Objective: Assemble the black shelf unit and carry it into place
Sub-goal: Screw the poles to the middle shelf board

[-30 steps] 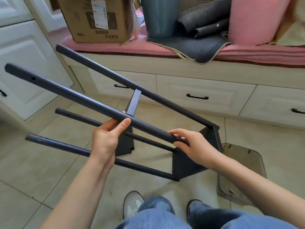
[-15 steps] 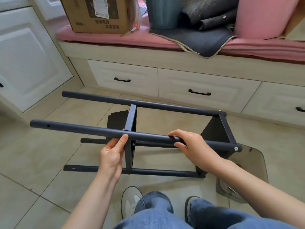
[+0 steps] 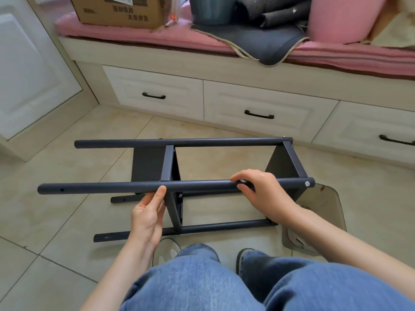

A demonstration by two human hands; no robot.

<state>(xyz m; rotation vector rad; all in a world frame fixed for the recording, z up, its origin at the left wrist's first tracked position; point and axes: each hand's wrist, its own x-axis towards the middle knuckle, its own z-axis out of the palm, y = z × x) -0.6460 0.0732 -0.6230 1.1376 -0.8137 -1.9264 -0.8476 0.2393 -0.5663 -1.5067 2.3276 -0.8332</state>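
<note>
The black shelf unit (image 3: 202,142) lies on its side on the tiled floor in front of my knees, its round posts running left to right. Two flat black shelf panels join the posts, one near the middle (image 3: 147,163) and one at the right end (image 3: 284,162). My right hand (image 3: 260,191) is closed over the near upper post (image 3: 107,188), right of the middle. My left hand (image 3: 148,215) has its thumb against that same post from below, beside the middle panel; its fingers are loose and partly hidden.
A window seat with white drawers (image 3: 258,108) and a pink cushion (image 3: 348,57) runs along the back, carrying a cardboard box (image 3: 121,12), dark mats and a pink roll. A smoky transparent container (image 3: 323,218) stands on the floor right of the unit. A white cabinet door (image 3: 31,70) is at left.
The shelf unit has swung down from a steep tilt, with its left post ends raised, to lying level on the floor. Both hands stayed on the near upper post.
</note>
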